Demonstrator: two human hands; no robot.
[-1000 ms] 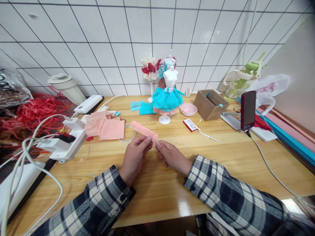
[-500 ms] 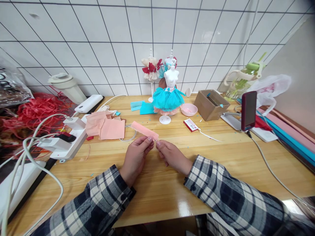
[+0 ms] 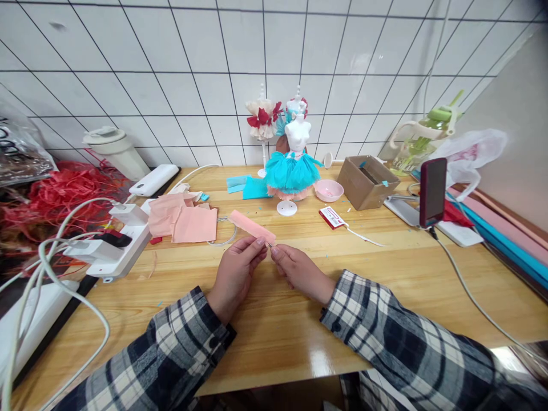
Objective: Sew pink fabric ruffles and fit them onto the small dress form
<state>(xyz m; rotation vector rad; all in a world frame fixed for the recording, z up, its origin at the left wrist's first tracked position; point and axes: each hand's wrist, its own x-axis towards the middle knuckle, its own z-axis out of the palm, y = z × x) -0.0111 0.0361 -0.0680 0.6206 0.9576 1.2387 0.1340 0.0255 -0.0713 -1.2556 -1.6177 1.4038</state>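
My left hand (image 3: pixel 235 274) pinches the near end of a folded pink paper strip (image 3: pixel 251 226), which sticks out up and to the left over the wooden table (image 3: pixel 385 268). My right hand (image 3: pixel 299 272) is closed in a pinch right beside it, its fingertips meeting the left hand's at a thin needle-like thing (image 3: pixel 269 244) I can barely make out. Behind the hands stands a small white mannequin in a teal ruffled skirt (image 3: pixel 291 165). Loose pink paper sheets (image 3: pixel 183 220) lie to the left.
A white power strip with chargers and cables (image 3: pixel 112 242) sits left, red raffia (image 3: pixel 64 191) behind it. A pink bowl (image 3: pixel 327 190), cardboard box (image 3: pixel 366 181), red-and-white packet (image 3: pixel 331 217) and a phone on a stand (image 3: pixel 432 190) are right. A second dress form (image 3: pixel 262 123) stands by the tiled wall.
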